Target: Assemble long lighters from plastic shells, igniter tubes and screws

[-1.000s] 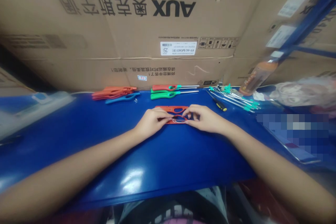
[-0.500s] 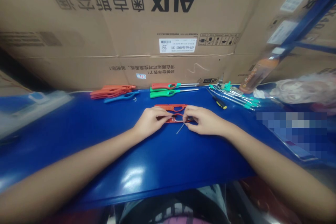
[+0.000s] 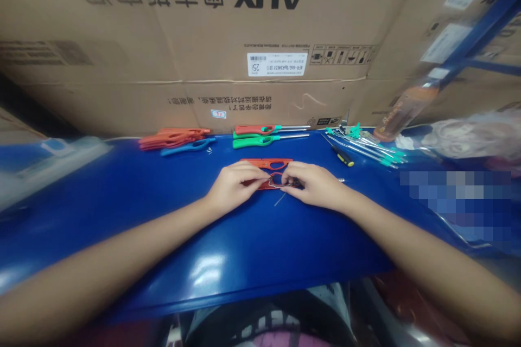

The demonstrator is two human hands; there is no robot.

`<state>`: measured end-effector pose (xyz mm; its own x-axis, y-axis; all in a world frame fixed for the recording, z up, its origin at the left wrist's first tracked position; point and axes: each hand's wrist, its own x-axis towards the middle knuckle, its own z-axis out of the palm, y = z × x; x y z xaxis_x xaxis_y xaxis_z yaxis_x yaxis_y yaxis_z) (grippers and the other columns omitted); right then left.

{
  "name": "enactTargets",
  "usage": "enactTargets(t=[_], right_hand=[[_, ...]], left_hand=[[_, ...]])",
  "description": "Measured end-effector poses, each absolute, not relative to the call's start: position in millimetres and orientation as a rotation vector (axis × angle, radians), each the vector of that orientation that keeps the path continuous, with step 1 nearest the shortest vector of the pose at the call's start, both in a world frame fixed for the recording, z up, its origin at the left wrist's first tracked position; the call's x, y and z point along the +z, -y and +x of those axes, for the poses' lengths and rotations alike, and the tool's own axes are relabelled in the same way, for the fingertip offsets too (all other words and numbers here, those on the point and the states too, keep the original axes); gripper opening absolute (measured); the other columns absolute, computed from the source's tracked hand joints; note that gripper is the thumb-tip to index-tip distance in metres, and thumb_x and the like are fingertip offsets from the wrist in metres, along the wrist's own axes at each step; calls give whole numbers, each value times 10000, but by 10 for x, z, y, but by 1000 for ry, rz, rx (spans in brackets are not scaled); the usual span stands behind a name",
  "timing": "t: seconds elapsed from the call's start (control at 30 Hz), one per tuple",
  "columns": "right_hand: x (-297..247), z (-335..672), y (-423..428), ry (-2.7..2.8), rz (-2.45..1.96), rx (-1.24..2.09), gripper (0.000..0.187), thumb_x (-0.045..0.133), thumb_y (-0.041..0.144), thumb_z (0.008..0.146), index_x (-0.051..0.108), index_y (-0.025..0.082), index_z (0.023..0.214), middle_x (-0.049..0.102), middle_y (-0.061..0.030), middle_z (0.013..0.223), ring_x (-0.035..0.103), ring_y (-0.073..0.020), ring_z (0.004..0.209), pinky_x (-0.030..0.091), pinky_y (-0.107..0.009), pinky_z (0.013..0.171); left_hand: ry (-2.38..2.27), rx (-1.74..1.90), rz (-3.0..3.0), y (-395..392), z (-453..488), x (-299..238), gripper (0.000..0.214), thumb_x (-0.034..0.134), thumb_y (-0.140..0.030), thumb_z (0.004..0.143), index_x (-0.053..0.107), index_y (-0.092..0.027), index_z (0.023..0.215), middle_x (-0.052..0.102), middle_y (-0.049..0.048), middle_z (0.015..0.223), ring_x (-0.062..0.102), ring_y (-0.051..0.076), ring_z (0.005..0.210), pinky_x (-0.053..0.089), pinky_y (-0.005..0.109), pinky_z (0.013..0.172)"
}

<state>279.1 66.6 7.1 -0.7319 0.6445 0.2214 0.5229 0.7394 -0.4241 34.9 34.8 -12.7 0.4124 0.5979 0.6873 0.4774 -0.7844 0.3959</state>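
Note:
My hands are together at the middle of the blue bench, holding a flat red plastic lighter-style handle [image 3: 266, 164] lying lengthwise. My left hand [image 3: 236, 190] pinches its left part. My right hand [image 3: 313, 185] grips its right part, and a thin metal wire [image 3: 280, 200] sticks out below those fingers. A reddish loop shows in the handle's opening between my hands. My fingers hide most of the handle's lower half, and I cannot tell how the wire is fixed there.
Behind my hands lie stacked orange-red handles [image 3: 173, 138], a blue handle [image 3: 187, 147], and green and red long-nozzle lighters [image 3: 256, 136]. A screwdriver [image 3: 345, 158] and metal rods with green ends [image 3: 366, 147] lie at right on the blue bench [image 3: 122, 195], against cardboard boxes [image 3: 268, 11].
A thin wire has appeared below my right fingers since the oldest frame. My hands have drawn slightly closer together. The whole scene has shifted slightly upward in view.

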Motion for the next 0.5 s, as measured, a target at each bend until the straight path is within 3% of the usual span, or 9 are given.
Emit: enactTargets(t=[0.5], right_hand=[[63,2773,-684,2577,-934,488,60,612,165,924,651,209,913,675,-22,900,613,-156,813,416,-263,702]], left_hand=[[-994,1263,2550,-363,352,-145,122,661,-193,923,782,-209,924,798,44,898,728,192,823,564,353,833]])
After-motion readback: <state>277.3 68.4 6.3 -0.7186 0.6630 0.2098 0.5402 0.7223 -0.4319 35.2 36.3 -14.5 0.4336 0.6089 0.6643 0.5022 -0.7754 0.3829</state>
